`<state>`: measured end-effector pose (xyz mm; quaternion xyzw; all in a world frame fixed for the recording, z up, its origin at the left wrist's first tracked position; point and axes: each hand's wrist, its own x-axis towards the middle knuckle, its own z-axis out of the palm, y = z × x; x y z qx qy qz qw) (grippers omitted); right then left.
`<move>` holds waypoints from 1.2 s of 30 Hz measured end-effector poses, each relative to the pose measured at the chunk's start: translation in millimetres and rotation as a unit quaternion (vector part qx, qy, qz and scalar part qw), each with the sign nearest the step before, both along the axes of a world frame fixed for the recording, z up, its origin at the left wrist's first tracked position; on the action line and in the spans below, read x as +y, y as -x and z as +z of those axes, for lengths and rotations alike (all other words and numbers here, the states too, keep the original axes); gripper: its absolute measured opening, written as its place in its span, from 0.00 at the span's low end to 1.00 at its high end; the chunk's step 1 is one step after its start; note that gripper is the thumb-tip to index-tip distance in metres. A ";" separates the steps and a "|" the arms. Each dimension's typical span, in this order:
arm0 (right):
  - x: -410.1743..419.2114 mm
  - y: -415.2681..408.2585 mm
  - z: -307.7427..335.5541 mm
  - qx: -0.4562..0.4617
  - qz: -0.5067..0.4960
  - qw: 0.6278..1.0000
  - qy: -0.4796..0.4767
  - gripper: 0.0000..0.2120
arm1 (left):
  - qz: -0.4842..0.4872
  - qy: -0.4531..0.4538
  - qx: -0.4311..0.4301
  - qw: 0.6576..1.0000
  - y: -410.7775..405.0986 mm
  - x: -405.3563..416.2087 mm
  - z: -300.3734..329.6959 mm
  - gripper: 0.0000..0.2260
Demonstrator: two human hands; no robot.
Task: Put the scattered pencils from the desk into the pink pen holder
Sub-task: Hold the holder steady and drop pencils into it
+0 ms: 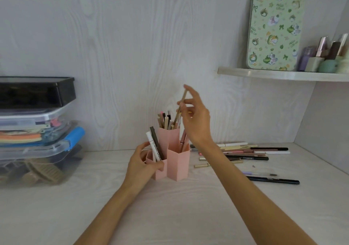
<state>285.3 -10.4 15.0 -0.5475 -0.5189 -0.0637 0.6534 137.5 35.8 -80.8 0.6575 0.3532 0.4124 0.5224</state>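
Head view. The pink pen holder (171, 156), a cluster of three hexagonal tubes of unequal height, stands on the pale desk (188, 207) near the back wall. The left hand (140, 164) wraps the lowest front tube, fingers closed around its wall, steadying it. The right hand (196, 118) is raised over the tallest rear tube; thumb and forefinger pinch a tan pencil (181, 107) at its upper part while the remaining fingers fan out loosely. The pencil slants, its lower end already among the pens crowding that tube. The scattered pencils (245, 153) still to be collected lie in a loose row on the desk to the right of the holder, with a black pen (273, 180) and a pale one nearer the viewer.

Risks, as judged from this arrangement: the rear tube looks full, so the descending tip may catch on a neighbouring pen and stop short, leaving the pencil perched and liable to tip out. Pushing harder could lever the tall tube backward; the left hand's grip guards against that. The right forearm passes just above the row, and a low return could sweep pencils toward the desk edge.
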 end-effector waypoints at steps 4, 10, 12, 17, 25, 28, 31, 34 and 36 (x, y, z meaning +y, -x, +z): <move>2.2 3.1 -12.1 -0.160 -0.079 0.978 0.107 0.14 | -0.007 0.001 -0.008 1.000 -0.9 -0.3 -0.4 0.32; -19.5 -6.9 -16.9 -0.302 -0.117 0.934 0.151 0.18 | -0.002 -0.022 0.039 0.999 -2.9 -3.1 -4.3 0.31; -42.5 -22.2 -18.4 -0.308 -0.088 0.933 0.164 0.19 | -0.001 -0.028 0.062 0.998 -2.2 -4.2 -6.1 0.31; -127.6 -95.4 -27.7 -0.146 -0.029 0.887 0.437 0.10 | 0.010 -0.043 0.077 0.996 -0.7 -9.1 -2.8 0.30; -196.0 -133.4 -75.8 -0.054 -0.089 0.845 0.525 0.06 | 0.045 -0.058 0.102 0.992 5.2 -18.9 0.6 0.31; -169.8 -108.8 -83.5 -0.113 -0.079 0.881 0.452 0.04 | 0.067 -0.044 0.100 0.992 10.3 -17.4 -0.6 0.31; -130.7 -75.6 -85.8 -0.159 -0.008 0.897 0.412 0.05 | 0.088 -0.039 0.095 0.991 12.9 -13.1 -1.6 0.29; -93.3 -55.5 -87.9 -0.176 0.023 0.901 0.397 0.07 | 0.095 -0.041 0.087 0.991 12.4 -10.6 -4.2 0.27; -76.7 -55.5 -85.5 -0.163 0.030 0.903 0.397 0.06 | 0.103 -0.054 0.089 0.989 11.2 -10.2 -7.2 0.26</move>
